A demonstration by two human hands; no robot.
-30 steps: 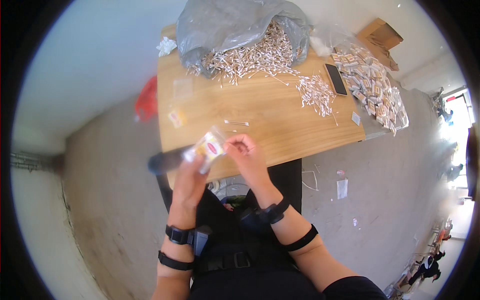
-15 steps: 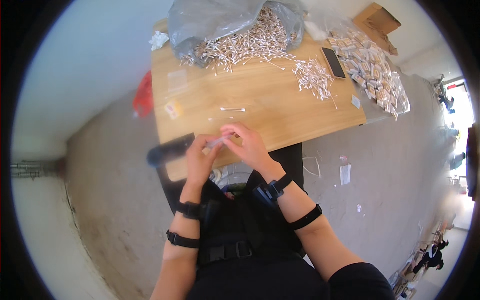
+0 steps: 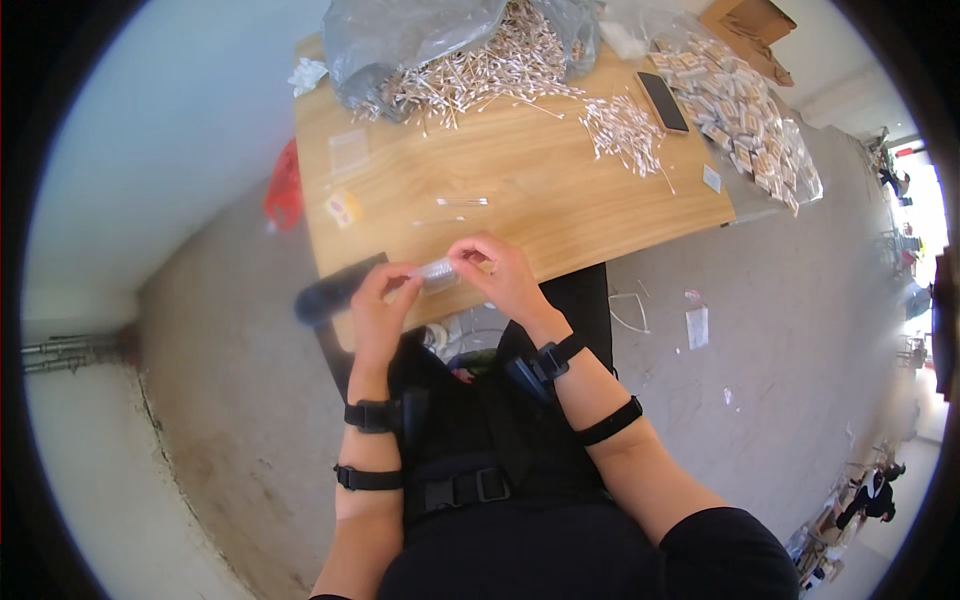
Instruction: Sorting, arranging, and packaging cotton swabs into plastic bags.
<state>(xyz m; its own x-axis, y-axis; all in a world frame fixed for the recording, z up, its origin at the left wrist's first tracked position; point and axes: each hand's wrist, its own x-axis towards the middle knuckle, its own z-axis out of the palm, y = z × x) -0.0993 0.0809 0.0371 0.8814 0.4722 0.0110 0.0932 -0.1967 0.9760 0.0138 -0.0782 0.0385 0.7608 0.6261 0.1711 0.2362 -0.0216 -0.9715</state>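
Remotely, I see a wooden desk [image 3: 580, 215], grey floor [image 3: 760, 340] around; above the desk's near edge, left hand [image 3: 380, 305] and right hand [image 3: 505, 280], nearly closed, pinch a clear packet [image 3: 437, 273], more exposed than a moment ago.

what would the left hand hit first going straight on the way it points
The clear packet that the left hand holds, then likely the right hand beyond it; depth is unclear.

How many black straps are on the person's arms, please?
4: a left wrist strap, a right wrist strap and, nearer the elbows, a left forearm strap and a right forearm strap. Others may be hidden.
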